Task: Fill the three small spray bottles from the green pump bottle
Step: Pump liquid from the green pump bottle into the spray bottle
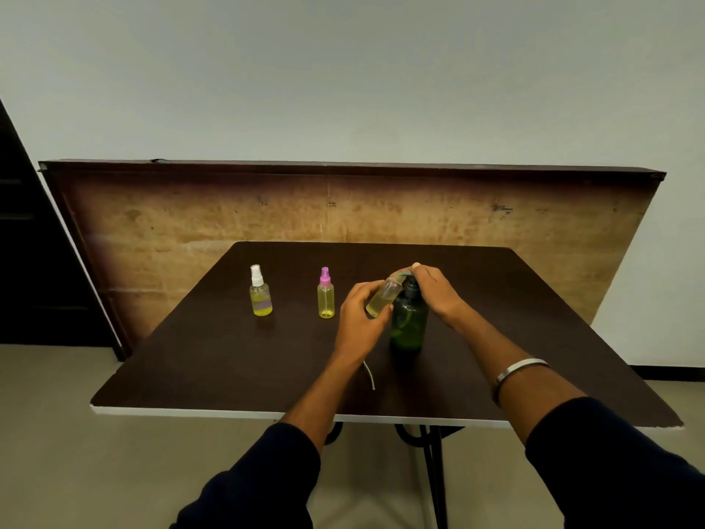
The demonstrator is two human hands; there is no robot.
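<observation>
The green pump bottle [409, 322] stands upright on the dark table [229, 357], right of centre. My right hand [435, 290] lies over its pump head with the fingers bent down on it. My left hand [358, 315] grips a small clear bottle [383, 297] without a cap, tilted, its open neck up at the pump's spout; it holds some yellow liquid. Further left stand two capped spray bottles with yellow liquid: one with a pink cap [325, 294] and one with a white cap [260, 292].
A thin white tube [370, 374], seemingly a sprayer's dip tube, lies on the table near my left wrist. A brown board [190, 223] leans against the wall behind the table. The table's front edge [190, 410] is close to me.
</observation>
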